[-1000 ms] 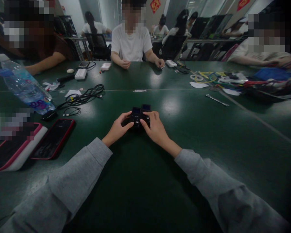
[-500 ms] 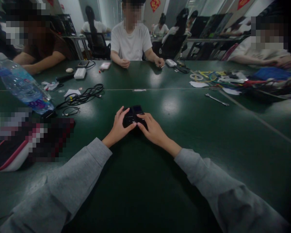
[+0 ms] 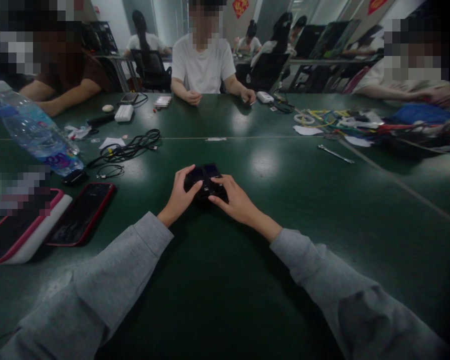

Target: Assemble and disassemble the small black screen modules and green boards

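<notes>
A: What's at the centre of the frame?

B: Two small black devices [image 3: 205, 179], side by side on the desk [image 3: 303, 200]. The left hand [image 3: 180, 197] and right hand [image 3: 237, 201] each have fingers closed on their near ends.

A: How would they handle?

B: Rigid, light and smooth, I'd judge; grip them by the sides.

A: Anything else?

B: One water bottle [image 3: 37, 135] upper left, two phones [image 3: 80, 214] below it.

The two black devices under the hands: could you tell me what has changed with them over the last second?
Both hands, left hand and right hand, kept hold and slid the black devices slightly left, screens now level. Bottle and phone stayed put.
</notes>
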{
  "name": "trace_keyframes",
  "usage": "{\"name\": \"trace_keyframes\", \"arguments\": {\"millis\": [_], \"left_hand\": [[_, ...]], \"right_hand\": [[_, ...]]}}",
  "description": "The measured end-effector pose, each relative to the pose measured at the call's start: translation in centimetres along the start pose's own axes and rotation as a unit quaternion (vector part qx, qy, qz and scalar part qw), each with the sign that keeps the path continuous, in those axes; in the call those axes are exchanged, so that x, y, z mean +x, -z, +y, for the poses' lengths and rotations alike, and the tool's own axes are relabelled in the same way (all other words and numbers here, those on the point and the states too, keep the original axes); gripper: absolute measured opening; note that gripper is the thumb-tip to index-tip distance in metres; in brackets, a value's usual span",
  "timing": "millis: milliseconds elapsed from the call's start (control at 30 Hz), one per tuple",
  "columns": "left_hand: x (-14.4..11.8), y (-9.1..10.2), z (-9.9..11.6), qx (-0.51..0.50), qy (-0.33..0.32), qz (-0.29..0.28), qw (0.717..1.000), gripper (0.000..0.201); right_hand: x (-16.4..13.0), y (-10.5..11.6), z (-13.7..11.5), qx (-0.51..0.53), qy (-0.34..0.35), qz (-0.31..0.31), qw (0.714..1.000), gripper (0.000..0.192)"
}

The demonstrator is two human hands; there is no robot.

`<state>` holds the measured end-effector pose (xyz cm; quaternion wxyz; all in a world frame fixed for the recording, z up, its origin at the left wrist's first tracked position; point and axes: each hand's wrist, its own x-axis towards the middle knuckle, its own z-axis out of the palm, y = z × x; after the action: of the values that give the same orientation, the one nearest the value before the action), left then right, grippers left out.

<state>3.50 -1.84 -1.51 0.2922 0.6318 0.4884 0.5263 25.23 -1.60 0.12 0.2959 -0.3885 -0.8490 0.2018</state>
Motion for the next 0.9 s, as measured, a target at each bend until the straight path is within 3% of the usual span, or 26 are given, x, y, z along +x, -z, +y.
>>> {"name": "trace_keyframes", "arguments": {"millis": [233,500,733,900], "left_hand": [[0.66,0.3,0.06,-0.119,0.103,0.105,0.982,0.017],[0.5,0.05,0.69,-0.127,0.108,0.052,0.985,0.014],[0.46,0.0,0.65,-0.11,0.093,0.069,0.987,0.015],[0.55,0.02,0.06,-0.107,0.077,0.104,0.986,0.02]], "right_hand": [[-0.07,0.45,-0.61,0.048,0.039,-0.03,0.998,0.051],[0.05,0.48,-0.52,0.095,0.035,-0.019,0.995,0.039],[0.02,0.36,-0.4,0.093,0.033,-0.007,0.995,0.034],[0.04,0.25,-0.65,0.025,0.027,0.03,0.999,0.028]]}}
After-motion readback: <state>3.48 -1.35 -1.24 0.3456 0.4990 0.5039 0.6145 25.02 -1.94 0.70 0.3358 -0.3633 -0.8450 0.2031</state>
